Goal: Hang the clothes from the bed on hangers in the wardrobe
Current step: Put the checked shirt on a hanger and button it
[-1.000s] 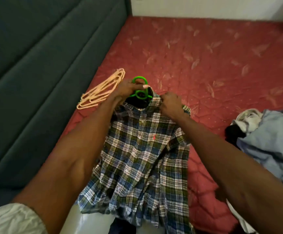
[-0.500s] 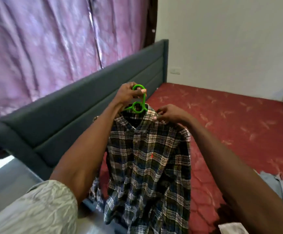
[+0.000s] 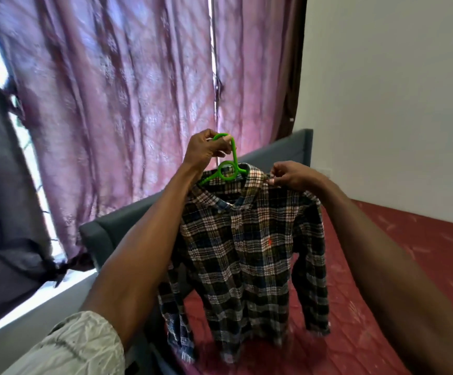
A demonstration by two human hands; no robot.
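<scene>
Shirt (image 3: 249, 255) hangs btw hands.

Hanger (image 3: 228, 169) shoulders hidden inside shirt (image 3: 249, 255); hem blurred

The shirt (image 3: 252, 253) hangs on the hanger (image 3: 226, 169) in the middle, above the near edge of the bed (image 3: 422, 266), which stretches away to the right. The left hand (image 3: 205, 151) holds the hanger's hook from the left, above the collar; the right hand (image 3: 293, 175) pinches the shirt's right shoulder, just right of the hanger. Behind the shirt stands the headboard (image 3: 279, 150), and behind that, to the left, the curtain (image 3: 111, 104). The wall (image 3: 395, 90) rises behind the bed on the right.
</scene>
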